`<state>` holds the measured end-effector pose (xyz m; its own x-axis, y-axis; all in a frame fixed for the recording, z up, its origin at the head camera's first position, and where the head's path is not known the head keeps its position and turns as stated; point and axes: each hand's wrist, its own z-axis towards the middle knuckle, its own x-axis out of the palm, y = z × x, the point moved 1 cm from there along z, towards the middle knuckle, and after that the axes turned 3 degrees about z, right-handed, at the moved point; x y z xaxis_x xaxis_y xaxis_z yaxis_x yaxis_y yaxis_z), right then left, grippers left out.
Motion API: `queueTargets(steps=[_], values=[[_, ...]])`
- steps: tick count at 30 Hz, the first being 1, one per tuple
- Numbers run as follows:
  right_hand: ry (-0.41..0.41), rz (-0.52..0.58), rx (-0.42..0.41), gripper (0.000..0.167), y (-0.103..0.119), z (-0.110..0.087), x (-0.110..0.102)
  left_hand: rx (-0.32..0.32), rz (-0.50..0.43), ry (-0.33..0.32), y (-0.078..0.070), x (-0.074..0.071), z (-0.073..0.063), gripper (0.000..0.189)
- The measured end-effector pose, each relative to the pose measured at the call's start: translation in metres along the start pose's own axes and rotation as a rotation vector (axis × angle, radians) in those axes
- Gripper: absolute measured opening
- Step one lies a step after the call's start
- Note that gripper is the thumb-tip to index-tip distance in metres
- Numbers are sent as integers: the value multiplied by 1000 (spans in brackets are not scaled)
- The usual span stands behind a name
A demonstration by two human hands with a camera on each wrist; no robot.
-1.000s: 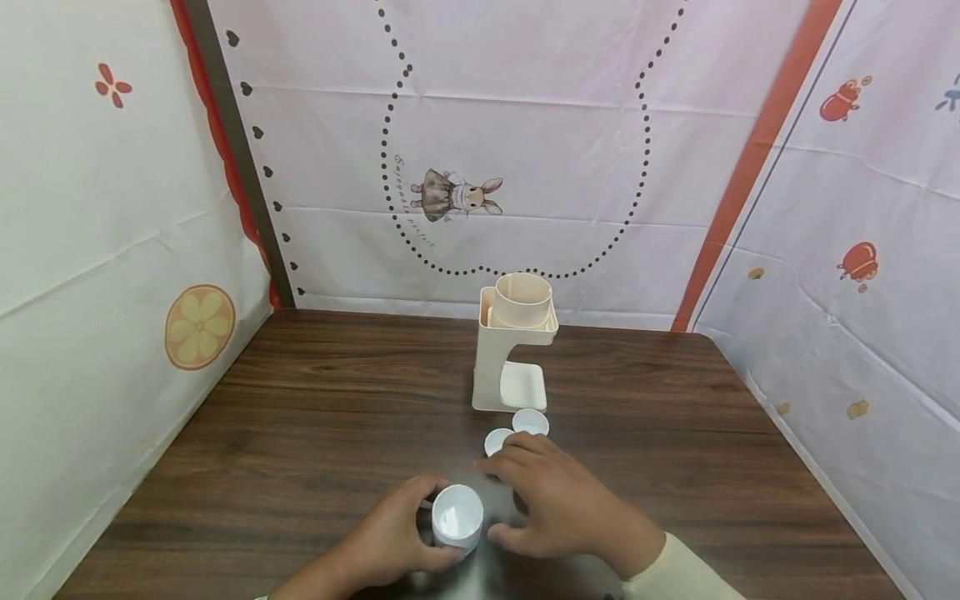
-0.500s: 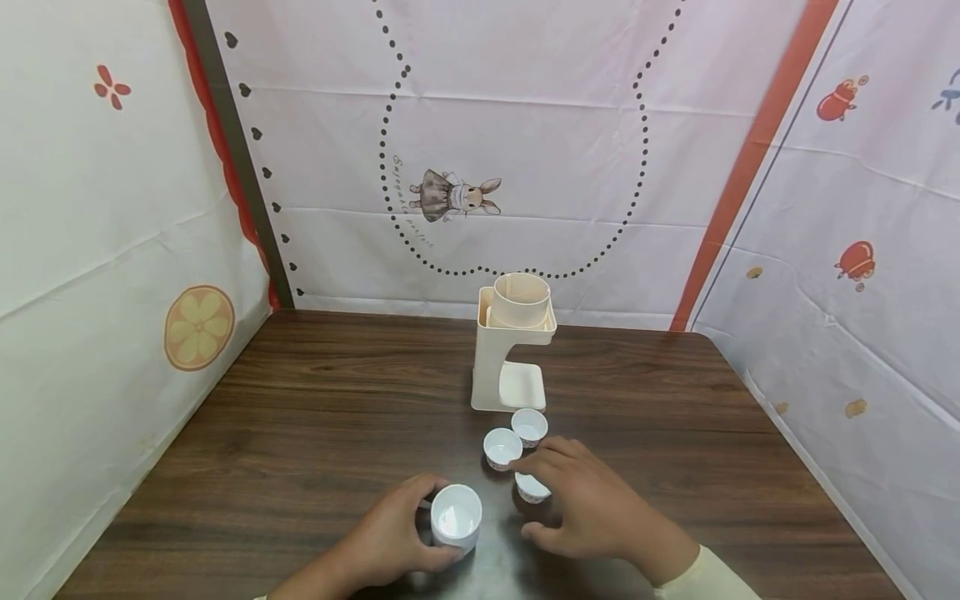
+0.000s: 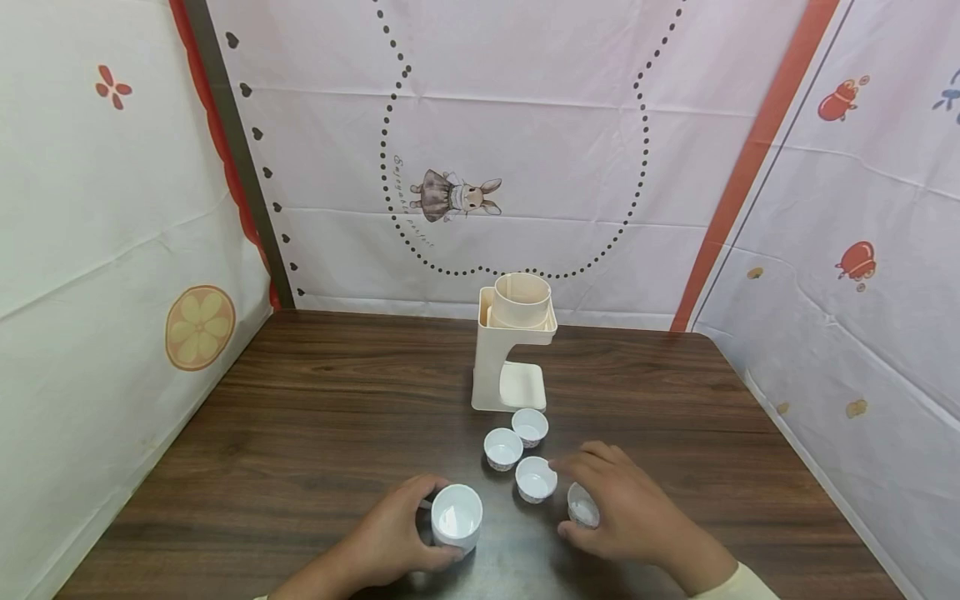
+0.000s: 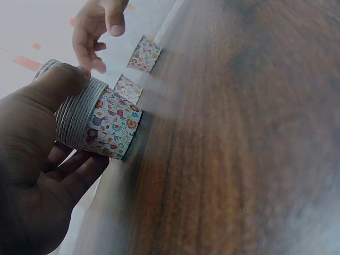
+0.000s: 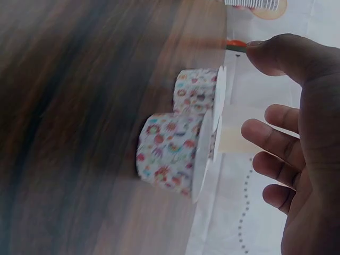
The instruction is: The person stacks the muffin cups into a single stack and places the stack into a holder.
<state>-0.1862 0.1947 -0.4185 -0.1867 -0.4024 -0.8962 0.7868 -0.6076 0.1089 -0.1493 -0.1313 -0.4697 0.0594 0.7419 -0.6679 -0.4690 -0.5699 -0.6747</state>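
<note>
In my left hand [image 3: 393, 533] I grip a nested stack of small white paper baking cups [image 4: 98, 117], whose outer wall bears a colourful floral print. The stack's open mouth faces up in the head view. My right hand [image 3: 633, 512] hovers with fingers spread above a single baking cup [image 3: 582, 505], partly covering it in the head view; the left wrist view has this hand apart from the cups. To its left on the table stands another baking cup [image 3: 536, 479]. Two more, a baking cup [image 3: 503, 448] and a baking cup [image 3: 529, 427], stand farther back.
A cream C-shaped stand [image 3: 491, 362] with a round cylinder [image 3: 522, 300] on top stands at the back, just behind the farthest cup. Printed cloth [image 3: 555, 158] hangs behind and at both sides of the dark wooden table [image 3: 337, 400].
My right hand has moved away from the stack to the right. One cup in the row has come into full view, and another now shows under that hand. My left hand has stayed put.
</note>
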Motion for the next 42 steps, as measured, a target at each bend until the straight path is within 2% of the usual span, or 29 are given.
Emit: queueTargets(steps=[8,15,30,42], values=[[13,-34,73,70,-9,-13,-1,-5,-4,10,0,-1,0,61],[2,-60,77,69,-13,-19,-1,-2,-2,14,-1,-1,1,61],[58,-95,142,69,-18,-27,2,-10,4,19,-1,-2,0,61],[67,-92,164,68,-21,-28,4,-7,0,14,1,0,0,62]])
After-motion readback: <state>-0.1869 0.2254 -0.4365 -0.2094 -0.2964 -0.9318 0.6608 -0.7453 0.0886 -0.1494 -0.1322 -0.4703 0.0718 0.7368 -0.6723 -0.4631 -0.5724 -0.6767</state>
